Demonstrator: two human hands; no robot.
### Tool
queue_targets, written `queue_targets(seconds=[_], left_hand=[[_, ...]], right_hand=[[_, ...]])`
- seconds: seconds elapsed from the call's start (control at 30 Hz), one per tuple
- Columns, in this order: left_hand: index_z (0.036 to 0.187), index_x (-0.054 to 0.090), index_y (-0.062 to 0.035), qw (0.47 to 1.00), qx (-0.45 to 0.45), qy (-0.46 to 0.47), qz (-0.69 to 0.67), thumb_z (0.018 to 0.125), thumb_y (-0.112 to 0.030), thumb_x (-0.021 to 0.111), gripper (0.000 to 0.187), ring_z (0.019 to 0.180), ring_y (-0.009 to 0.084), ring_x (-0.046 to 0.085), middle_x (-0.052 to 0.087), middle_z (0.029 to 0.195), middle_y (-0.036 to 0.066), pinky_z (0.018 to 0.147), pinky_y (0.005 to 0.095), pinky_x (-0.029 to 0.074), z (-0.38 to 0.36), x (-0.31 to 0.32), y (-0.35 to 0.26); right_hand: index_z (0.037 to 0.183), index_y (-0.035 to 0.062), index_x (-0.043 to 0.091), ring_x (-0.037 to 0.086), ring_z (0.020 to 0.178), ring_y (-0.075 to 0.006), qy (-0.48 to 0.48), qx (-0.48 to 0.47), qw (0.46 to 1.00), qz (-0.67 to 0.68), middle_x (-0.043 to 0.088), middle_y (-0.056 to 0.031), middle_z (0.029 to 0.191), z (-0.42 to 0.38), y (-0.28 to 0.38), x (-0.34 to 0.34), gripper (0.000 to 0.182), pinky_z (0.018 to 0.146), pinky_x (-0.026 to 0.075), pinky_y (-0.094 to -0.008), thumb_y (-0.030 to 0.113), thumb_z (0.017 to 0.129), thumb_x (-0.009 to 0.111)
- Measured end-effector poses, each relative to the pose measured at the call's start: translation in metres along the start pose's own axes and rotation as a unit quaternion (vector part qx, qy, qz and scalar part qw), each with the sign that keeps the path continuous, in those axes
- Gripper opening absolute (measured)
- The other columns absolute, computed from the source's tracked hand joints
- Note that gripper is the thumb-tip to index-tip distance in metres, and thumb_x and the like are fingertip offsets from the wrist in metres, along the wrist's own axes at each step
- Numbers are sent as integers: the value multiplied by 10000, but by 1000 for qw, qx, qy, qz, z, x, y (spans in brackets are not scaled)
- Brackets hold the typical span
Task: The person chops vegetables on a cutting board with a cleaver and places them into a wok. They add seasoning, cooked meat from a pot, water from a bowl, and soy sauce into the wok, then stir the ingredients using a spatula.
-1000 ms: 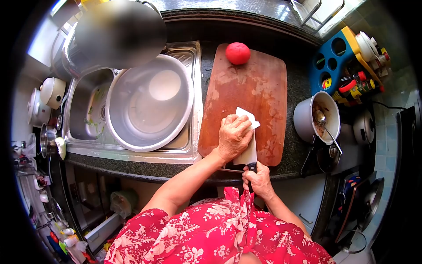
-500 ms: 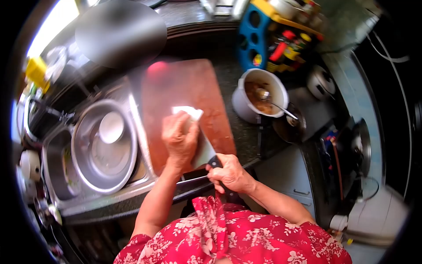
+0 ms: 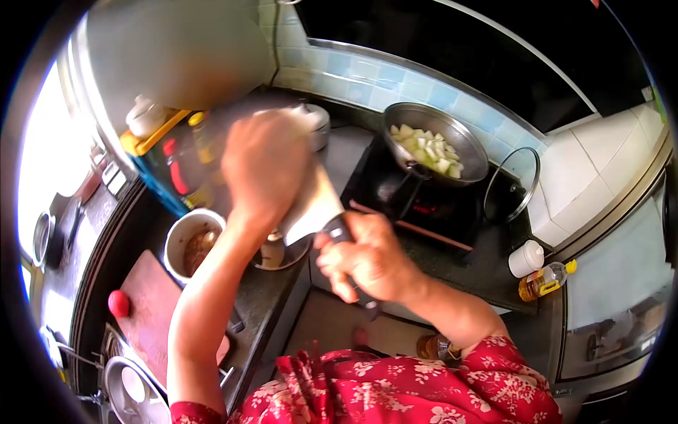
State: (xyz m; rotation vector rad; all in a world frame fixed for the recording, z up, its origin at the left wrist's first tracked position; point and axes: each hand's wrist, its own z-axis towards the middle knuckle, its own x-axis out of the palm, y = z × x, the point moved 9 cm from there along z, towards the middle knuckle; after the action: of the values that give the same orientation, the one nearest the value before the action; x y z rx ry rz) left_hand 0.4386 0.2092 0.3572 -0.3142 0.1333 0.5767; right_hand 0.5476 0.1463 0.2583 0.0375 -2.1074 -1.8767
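Note:
My right hand grips the black handle of a cleaver, raised above the counter with its wide blade pointing up and left. My left hand is closed and cupped against the far part of the blade. Motion smears its fingers, and what lies beneath them is hidden; a pale edge shows beside them. Further right, a frying pan on the black induction cooker holds pale green-white vegetable chunks. Both hands are apart from the pan.
A red-brown cutting board with a round red item lies at left, near a metal basin. A white pot of brown food stands by it. A glass lid leans right of the cooker, near an oil bottle.
The view has turned right toward the cooker. Both hands have lifted the cleaver off the cutting board and carried it right, the left hand staying against the blade.

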Motion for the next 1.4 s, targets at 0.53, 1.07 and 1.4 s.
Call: queue_targets(seconds=[0.53,1.07,1.4], left_hand=[[862,604,40,805,-384,340,-299,810,-260,653,308,770,161,605,645,864,122,726,270,492,-19,379,28],[812,528,-16,822,-401,-16,-404,904,-235,554,239,380,77,334,401,510,-9,380,233,276,-10,-1,56],[732,523,-66,813,-458,-358,-38,890,-399,548,370,357,48,268,282,455,-62,335,224,222,-211,-443,62]], right_hand=[[788,-31,489,494,419,-154,-266,-159,939,-149,525,-93,621,-42,106,-321,118,396,392,-262,75,778,539],[968,-82,491,442,384,-130,-89,-217,961,-144,485,-77,614,-31,85,-147,305,364,373,-236,128,752,544],[949,-29,510,498,459,-84,335,77,933,-105,546,-40,651,-12,-92,184,219,428,408,-224,100,796,600]])
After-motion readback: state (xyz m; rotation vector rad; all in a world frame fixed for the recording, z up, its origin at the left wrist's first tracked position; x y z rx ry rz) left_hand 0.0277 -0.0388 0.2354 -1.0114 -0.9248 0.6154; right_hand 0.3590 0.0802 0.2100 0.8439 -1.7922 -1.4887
